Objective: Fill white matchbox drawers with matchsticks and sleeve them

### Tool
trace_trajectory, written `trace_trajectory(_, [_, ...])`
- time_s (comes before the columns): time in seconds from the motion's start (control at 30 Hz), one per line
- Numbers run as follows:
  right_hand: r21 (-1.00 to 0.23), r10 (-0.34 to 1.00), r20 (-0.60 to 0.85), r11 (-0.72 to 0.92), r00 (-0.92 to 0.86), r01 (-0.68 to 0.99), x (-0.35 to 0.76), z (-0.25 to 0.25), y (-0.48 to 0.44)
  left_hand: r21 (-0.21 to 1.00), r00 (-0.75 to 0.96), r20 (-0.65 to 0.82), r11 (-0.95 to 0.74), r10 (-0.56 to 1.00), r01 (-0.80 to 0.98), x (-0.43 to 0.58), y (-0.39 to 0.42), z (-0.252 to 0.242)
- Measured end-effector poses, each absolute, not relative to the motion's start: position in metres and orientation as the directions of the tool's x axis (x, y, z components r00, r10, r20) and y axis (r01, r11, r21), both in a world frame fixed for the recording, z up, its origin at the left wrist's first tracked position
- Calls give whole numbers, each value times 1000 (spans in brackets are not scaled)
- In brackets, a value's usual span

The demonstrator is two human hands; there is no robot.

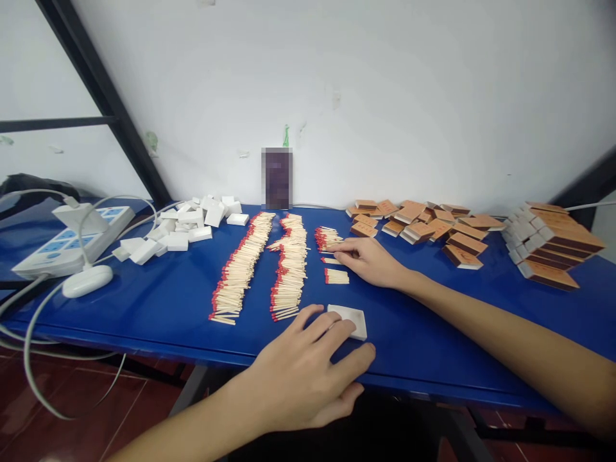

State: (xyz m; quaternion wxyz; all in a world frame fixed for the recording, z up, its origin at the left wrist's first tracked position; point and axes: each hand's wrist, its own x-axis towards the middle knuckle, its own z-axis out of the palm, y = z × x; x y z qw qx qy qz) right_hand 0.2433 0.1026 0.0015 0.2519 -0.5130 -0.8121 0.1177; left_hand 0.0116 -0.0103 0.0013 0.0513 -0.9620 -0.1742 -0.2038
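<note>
Two long rows of red-tipped matches, the left row (243, 266) and the middle row (290, 266), lie on the blue table (192, 308). Right of them is a shorter match group (327, 236), with a small batch of matches (337, 276) nearer me. My right hand (368, 260) has thumb and forefinger pinched at the near end of the short group; what is between the fingertips is too small to make out. My left hand (312, 366) has its fingers spread at the front edge, fingertips over a white tray (355, 319) lying flat.
Loose white trays (178, 240) are heaped at the back left beside a power strip (67, 247) with white cables. Orange matchbox sleeves (418, 215) lie scattered at the back right, near stacked matchboxes (553, 240). A blurred dark rectangle (278, 178) stands against the wall.
</note>
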Motion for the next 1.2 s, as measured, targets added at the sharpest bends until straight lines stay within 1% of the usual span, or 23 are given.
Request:
trace_trajectory(0.33, [-533,904,271,428,-331,730,244,2,103,-39,855,412,-932,314,361,11,-11,1])
trace_trajectory(0.6, [-510,900,280,433,-333,743,243,2,102,-46,854,417,-932,310,361,12,-10,1])
trace_trajectory(0.8, [-535,893,302,449,-334,716,241,5,100,-36,857,411,-933,312,357,12,-10,1])
trace_trajectory(0.97, [-511,895,301,444,-330,736,241,4,100,-42,853,418,-931,313,362,12,-11,1])
trace_trajectory(1.2, [-538,898,286,440,-335,719,243,4,98,-44,855,414,-932,311,361,12,-11,1])
